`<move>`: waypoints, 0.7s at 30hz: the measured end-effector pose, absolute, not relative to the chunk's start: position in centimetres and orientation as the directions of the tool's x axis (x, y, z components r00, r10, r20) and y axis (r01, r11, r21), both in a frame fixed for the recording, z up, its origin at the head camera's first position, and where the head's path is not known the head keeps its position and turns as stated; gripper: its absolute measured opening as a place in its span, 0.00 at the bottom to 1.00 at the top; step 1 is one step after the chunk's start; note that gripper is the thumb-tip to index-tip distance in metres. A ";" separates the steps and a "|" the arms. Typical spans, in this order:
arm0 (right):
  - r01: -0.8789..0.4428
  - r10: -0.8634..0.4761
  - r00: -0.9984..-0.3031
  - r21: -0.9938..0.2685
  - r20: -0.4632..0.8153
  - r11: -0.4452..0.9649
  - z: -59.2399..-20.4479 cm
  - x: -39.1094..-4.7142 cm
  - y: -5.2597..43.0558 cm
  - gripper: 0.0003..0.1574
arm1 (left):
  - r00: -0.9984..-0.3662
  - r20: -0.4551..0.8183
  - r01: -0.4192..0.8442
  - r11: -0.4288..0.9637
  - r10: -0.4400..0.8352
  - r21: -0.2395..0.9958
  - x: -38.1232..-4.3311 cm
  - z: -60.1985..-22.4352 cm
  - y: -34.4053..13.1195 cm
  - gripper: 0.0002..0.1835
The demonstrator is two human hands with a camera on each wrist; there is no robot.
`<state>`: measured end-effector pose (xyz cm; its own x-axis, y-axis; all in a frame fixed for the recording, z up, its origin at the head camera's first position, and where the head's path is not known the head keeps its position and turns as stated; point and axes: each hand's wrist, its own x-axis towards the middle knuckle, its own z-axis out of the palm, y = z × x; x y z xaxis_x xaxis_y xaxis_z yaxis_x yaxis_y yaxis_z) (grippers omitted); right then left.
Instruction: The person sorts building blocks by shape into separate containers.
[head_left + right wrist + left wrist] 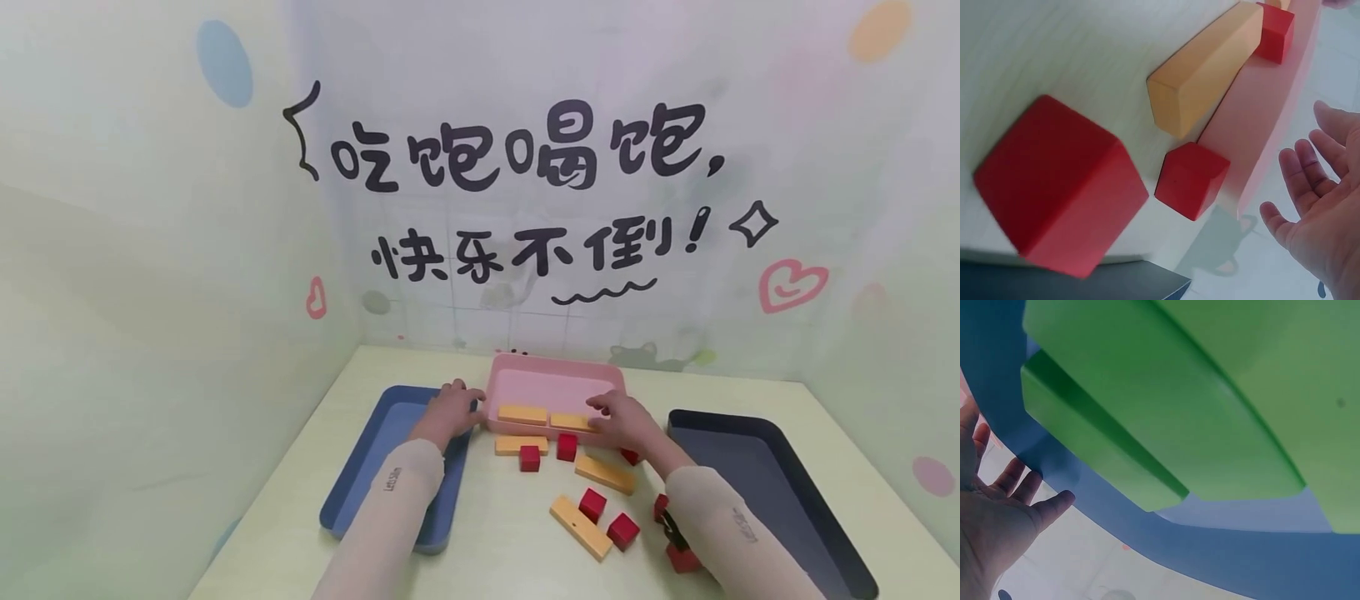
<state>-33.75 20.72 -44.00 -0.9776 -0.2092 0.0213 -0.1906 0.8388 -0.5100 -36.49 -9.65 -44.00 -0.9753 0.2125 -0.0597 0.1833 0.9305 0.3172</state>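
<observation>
My left hand point(450, 410) is at the far right corner of the blue tray point(375, 429), close to the left end of the pink tray point(555, 387). Its fingers are spread and hold nothing in the left wrist view; whether they touch a rim I cannot tell. Green blocks point(1129, 406) lie in the blue tray, hidden by my forearm in the head view. My right hand point(624, 418) hovers at the pink tray's front right side, fingers loosely bent and empty. Two yellow blocks point(522, 414) lie inside along that tray's front wall.
Before the pink tray lie several red cubes point(592, 505) and yellow blocks point(581, 528), with another red cube point(1192, 181) against its front wall. A dark grey tray point(772, 492) stands at the right, partly under my right forearm. A printed wall point(525, 325) closes the back.
</observation>
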 end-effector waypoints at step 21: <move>-0.150 -0.138 -0.988 -0.671 0.071 0.726 -43.0 -26.5 20.5 0.24 | -0.974 -0.074 0.183 0.934 0.215 0.307 -35.9 -43.3 -9.6 0.21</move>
<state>-26.49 20.52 -42.98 -0.9878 -0.1385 0.0711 -0.1501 0.7262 -0.6709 -35.92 -9.60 -43.27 -0.9739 0.2147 -0.0736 0.1827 0.9340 0.3070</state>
